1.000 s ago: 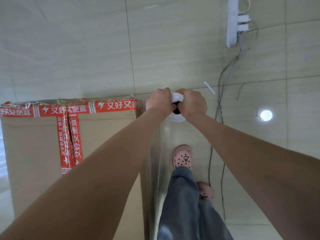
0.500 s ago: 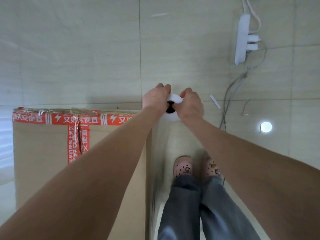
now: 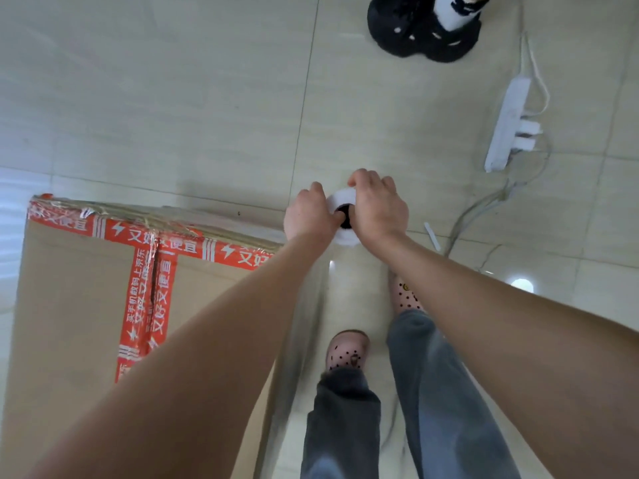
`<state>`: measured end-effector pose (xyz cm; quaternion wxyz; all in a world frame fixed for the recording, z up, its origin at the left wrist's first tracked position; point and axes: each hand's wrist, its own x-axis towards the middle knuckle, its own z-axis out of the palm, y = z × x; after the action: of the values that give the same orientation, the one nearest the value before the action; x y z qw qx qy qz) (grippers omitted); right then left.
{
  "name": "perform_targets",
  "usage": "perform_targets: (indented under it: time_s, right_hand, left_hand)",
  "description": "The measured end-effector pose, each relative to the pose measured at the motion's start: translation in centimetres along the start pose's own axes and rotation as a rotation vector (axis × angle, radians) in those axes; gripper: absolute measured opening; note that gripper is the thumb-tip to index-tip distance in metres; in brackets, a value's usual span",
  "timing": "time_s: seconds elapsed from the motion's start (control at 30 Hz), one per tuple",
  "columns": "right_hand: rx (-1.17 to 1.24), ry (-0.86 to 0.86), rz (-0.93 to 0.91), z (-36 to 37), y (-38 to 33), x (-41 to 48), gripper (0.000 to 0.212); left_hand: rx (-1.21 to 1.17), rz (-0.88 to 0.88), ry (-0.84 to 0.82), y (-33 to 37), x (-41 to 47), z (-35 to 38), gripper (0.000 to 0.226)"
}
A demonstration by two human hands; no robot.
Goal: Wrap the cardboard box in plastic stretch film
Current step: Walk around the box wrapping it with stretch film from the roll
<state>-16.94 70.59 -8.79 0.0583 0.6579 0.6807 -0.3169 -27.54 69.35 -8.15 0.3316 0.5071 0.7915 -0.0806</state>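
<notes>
Cardboard box [image 3: 69, 323] stands on the tiled floor [image 3: 173, 98] at your left. Red printed tape [image 3: 145, 305] seals its top along the far edge and down the middle seam. Just right of the box, your jeans [image 3: 345, 409] and pink dotted clogs [image 3: 347, 350] stand on the tiles, one foot ahead of the other. Clear stretch film [image 3: 304, 340] runs in a sheet along the box's right side, from beside your legs up to the roll [image 3: 342, 205]. Just beyond the box's far right corner, both hands hold that white roll upright between them. Your left hand [image 3: 307, 216] curls its fingers round the rim on the box side, and your right hand [image 3: 377, 209] curls its fingers over the other side. The thumbs seem to dip into the dark core, though that part is blurred. Farther right of the box lies a white power strip [image 3: 506, 126] with its cables [image 3: 473, 209]. Beyond it, well past the box, stand someone's black shoes [image 3: 425, 32].
</notes>
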Motion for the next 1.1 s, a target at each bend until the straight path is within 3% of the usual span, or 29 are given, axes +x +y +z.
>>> perform_targets:
  time_s: [0.13, 0.33, 0.47, 0.57, 0.67, 0.8, 1.0, 1.1]
  right_hand:
    - [0.064, -0.019, 0.149, 0.0, -0.8, 0.8, 0.034]
    - [-0.088, -0.065, -0.073, -1.1, -1.1, 1.5, 0.029]
    - [-0.227, -0.151, -0.274, -1.6, -1.6, 2.5, 0.037]
    - [-0.079, -0.093, -0.059, -1.3, -1.6, 2.9, 0.037]
    - [-0.013, -0.082, 0.075, -1.4, -0.6, 3.2, 0.034]
    - [-0.046, -0.071, 0.014, -2.3, -0.1, 4.1, 0.032]
    - [-0.128, -0.131, -0.243, -3.2, -3.6, 6.4, 0.035]
    - [-0.125, -0.139, -0.288, -3.1, -5.8, 7.3, 0.039]
  left_hand:
    - [0.068, 0.000, -0.008, -0.2, 0.8, -0.8, 0.039]
    - [0.162, 0.178, 0.061, 0.5, 1.3, -0.4, 0.029]
    - [-0.006, 0.047, 0.052, 0.2, 1.6, -0.2, 0.033]
    - [-0.083, -0.039, 0.071, 0.5, 1.6, -0.3, 0.033]
    - [-0.040, 0.002, 0.085, 1.3, 1.8, -0.4, 0.033]
    - [-0.009, 0.039, 0.080, 2.5, 2.7, -1.0, 0.028]
    - [-0.123, -0.168, 0.082, 0.7, 3.8, -3.3, 0.033]
    - [-0.148, -0.243, 0.102, -0.3, 4.6, -4.8, 0.034]
